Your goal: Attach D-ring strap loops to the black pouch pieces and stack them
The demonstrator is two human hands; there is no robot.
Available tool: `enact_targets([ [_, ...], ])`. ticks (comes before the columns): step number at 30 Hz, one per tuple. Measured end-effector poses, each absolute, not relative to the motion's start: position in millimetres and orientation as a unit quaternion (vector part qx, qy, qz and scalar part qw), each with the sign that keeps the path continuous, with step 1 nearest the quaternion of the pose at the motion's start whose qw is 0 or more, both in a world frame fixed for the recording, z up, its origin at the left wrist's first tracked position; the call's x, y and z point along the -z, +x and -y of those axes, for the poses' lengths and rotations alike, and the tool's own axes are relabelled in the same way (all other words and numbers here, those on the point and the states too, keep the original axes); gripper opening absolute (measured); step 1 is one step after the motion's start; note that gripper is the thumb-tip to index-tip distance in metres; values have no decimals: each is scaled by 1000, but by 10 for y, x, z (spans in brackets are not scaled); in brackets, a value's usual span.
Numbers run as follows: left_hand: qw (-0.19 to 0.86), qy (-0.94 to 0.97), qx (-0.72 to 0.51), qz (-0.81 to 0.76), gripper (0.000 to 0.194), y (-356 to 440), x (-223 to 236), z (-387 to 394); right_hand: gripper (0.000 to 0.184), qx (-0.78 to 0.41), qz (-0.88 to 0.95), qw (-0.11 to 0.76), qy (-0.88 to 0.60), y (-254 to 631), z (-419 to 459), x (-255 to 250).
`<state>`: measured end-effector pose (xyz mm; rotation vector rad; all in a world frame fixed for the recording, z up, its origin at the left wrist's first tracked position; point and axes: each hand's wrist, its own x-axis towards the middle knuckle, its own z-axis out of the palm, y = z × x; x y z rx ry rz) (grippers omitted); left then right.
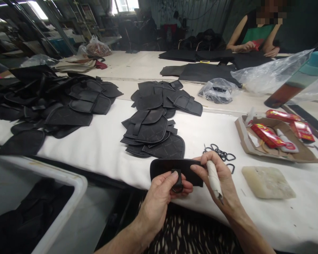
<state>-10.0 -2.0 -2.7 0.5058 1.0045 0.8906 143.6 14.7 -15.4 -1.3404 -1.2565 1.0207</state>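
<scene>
Between my hands is a flat black bag piece (159, 168) with a rounded corner and a short strap (177, 178). A dark D-ring (177, 189) sits at the strap's lower end. My left hand (164, 192) is closed, its thumb pressing the strap against the piece. My right hand (219, 173) pinches the piece's right edge and also grips a slim tool wrapped in white (214, 180), its dark tip pointing down. Just beyond my right hand lie several loose D-rings (222, 154). Overlapping black pieces with straps (153, 130) are stacked ahead of the held piece.
A larger heap of black pieces (55, 102) covers the left. At right stand a cardboard tray (243, 141) with red boxes, a pale waxy block (267, 181) and a tilted bottle (288, 88). A white bin (79, 183) is lower left. Across the table sits a person (257, 38).
</scene>
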Motion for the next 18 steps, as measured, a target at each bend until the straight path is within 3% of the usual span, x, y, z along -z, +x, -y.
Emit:
enact_targets([
  [9, 739, 243, -398, -486, 22, -143, 6, 1, 18, -418, 536, 482, -553, 1411, -80, 101],
  [18, 710, 271, -387, -522, 27, -155, -11, -45, 16, -415, 548, 467, -556, 1437, -114, 95],
])
